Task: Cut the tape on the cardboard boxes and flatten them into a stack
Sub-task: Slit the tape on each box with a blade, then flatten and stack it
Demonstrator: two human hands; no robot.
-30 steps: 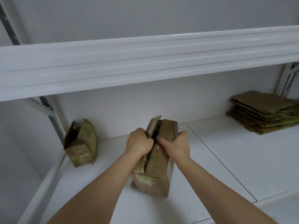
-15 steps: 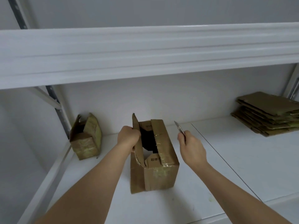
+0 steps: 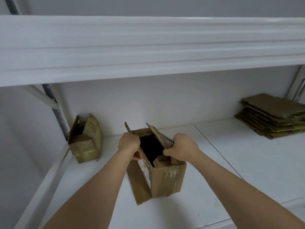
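A brown cardboard box (image 3: 166, 177) stands on the white shelf (image 3: 214, 171) in the middle, its top open and dark inside. My left hand (image 3: 129, 143) grips the box's left top flap. My right hand (image 3: 183, 148) grips the right top flap and also holds a thin metal blade (image 3: 168, 139) against it. A second taped box (image 3: 85, 141) with a raised flap stands at the back left. A stack of flattened boxes (image 3: 272, 116) lies at the far right.
An upper white shelf (image 3: 148, 47) hangs low over the work area. A grey metal upright (image 3: 55, 111) and the wall close the left side. A seam (image 3: 217, 151) runs diagonally across the shelf surface right of the box.
My right hand, which held the blade free beside the box, has moved left onto the right flap. Both top flaps now stand spread apart. My left hand stays on the left flap.
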